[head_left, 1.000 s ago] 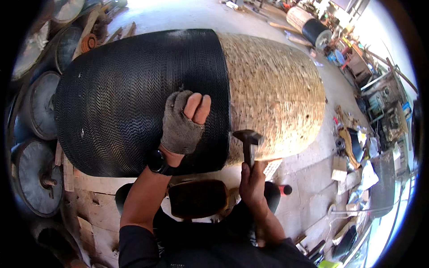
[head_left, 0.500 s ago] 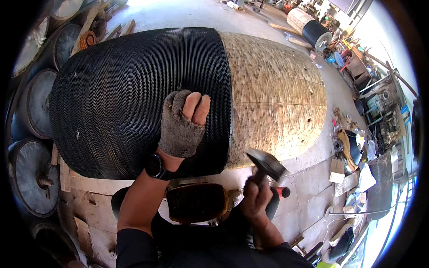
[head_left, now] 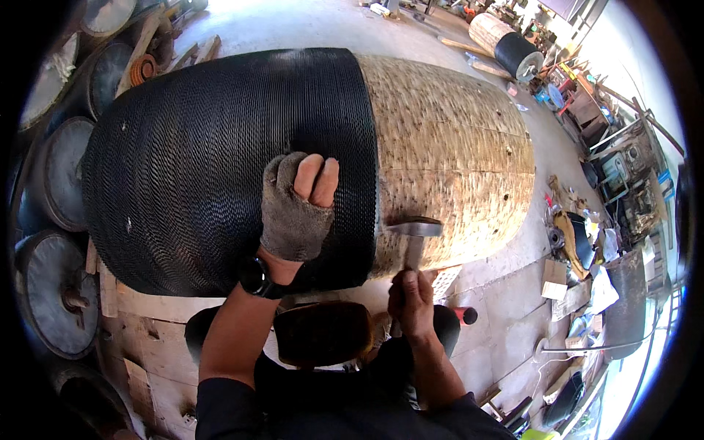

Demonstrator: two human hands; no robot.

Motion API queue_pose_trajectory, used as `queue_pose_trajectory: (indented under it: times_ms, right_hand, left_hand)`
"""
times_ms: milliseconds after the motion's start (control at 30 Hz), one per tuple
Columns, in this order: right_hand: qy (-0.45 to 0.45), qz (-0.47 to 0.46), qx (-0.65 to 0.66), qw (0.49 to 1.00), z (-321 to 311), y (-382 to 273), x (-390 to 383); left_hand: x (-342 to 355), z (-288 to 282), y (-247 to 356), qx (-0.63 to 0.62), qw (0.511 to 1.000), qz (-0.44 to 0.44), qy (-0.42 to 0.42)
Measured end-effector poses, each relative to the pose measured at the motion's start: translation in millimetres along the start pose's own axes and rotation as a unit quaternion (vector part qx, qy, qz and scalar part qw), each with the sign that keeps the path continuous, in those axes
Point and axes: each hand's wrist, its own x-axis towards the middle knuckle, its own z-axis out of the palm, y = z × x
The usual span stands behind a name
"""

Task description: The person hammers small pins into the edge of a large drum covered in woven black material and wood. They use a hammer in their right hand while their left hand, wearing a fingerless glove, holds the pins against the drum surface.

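Note:
A large roller lies across in front of me. Black, finely ridged covering (head_left: 198, 161) wraps its left part, and the right part is bare, pitted wood (head_left: 455, 147). My left hand (head_left: 299, 202), in a grey work glove with two bare fingers showing, rests closed on the black covering near its right edge. Whatever those fingers hold, if anything, is hidden. My right hand (head_left: 414, 304) is wrapped round the handle of a hammer (head_left: 419, 227). The hammer's head is in front of the wood, just right of the covering's edge.
Between my legs sits a dark, rounded container (head_left: 323, 334). Several grey round-ended rollers (head_left: 57, 293) are stacked at the left. Another half-covered roller (head_left: 506, 44) lies far right. Cardboard, plastic and scraps (head_left: 587, 271) clutter the right side. A red-ended object (head_left: 466, 315) is by my right knee.
My right hand has swung the hammer up and leftward, its head now over the wood by the covering's edge. My left hand has shifted only slightly.

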Motion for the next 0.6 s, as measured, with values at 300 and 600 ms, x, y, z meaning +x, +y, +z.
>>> queue_pose_trajectory:
  times_ms: [300, 600]
  right_hand:
    - [0.041, -0.110, -0.095, 0.989, 7, -17, -5]
    - [0.097, -0.228, -0.184, 0.951, 7, -8, -19]
  left_hand:
    - [-2, 2, 1, 0.020, 0.999, -0.013, 0.030]
    - [1, -4, 1, 0.007, 1.000, -0.019, 0.020]
